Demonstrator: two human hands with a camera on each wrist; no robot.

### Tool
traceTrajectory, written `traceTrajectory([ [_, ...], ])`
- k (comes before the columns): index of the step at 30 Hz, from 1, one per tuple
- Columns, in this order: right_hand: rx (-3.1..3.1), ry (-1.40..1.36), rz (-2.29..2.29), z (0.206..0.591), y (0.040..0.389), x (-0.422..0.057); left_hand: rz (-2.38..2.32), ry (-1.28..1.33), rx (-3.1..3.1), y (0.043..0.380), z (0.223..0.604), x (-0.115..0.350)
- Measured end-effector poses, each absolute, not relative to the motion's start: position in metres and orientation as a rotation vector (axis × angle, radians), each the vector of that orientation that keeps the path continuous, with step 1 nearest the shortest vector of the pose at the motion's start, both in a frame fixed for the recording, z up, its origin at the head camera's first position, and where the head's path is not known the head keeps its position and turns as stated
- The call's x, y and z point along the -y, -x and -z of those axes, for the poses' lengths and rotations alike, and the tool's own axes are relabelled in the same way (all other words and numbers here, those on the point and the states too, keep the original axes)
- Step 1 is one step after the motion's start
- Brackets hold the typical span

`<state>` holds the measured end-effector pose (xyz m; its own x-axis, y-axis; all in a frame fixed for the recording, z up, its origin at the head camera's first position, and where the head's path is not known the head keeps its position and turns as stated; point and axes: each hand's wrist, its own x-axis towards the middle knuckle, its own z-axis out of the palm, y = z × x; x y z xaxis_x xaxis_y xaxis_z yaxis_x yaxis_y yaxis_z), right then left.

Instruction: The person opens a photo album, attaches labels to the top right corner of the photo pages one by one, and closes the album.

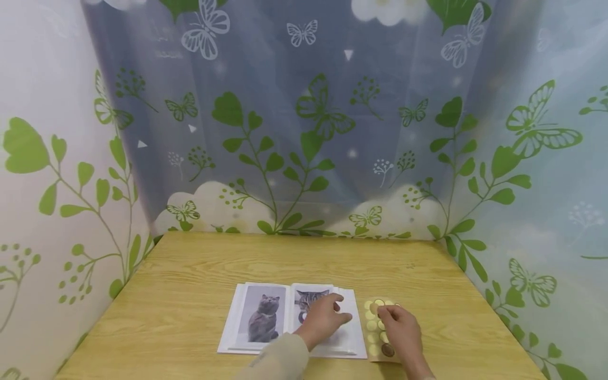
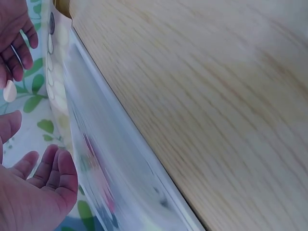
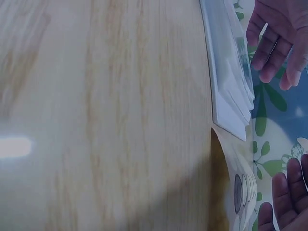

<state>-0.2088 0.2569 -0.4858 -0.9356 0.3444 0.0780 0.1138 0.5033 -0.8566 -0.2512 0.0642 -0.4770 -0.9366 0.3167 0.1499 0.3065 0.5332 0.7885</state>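
An open photo album (image 1: 229, 340) lies on the table, a grey cat photo (image 1: 264, 316) on its left page and a tabby cat photo (image 1: 311, 295) on its right one. Over that right page hovers my left hand (image 1: 324, 322), thumb and fingers apart with nothing between them. My right hand (image 1: 402, 332) pinches a round pale-gold sticker (image 2: 9, 91) between thumb and fingertip. It is above a sheet of round gold stickers (image 1: 372, 338), partly hidden by that hand. One dark circle (image 1: 388, 350) shows near the sheet's lower edge. In the right wrist view, the sheet's near edge curls up.
The sticker sheet lies just right of the album on the wood-grain table (image 1: 190, 269). A curtain (image 1: 285, 158) printed with leaves and butterflies stands behind the table and along both sides.
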Motion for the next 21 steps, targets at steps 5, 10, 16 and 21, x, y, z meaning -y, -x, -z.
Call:
traceTrajectory([
  [5,2.527,0.366,-1.390,0.487,0.213,-0.250,-1.373,-0.584,-2.771,0.253,0.477,-0.049],
  [10,2.562,0.348,-1.357,0.486,0.217,-0.242,-1.322,-0.606,-2.838,0.255,0.476,-0.032],
  [16,2.551,0.325,-1.330,0.490,0.223,-0.233,-1.229,-0.634,-2.937,0.257,0.482,-0.009],
  [21,2.567,0.277,-1.292,0.489,0.226,-0.227,-1.084,-0.645,-3.016,0.258,0.486,0.009],
])
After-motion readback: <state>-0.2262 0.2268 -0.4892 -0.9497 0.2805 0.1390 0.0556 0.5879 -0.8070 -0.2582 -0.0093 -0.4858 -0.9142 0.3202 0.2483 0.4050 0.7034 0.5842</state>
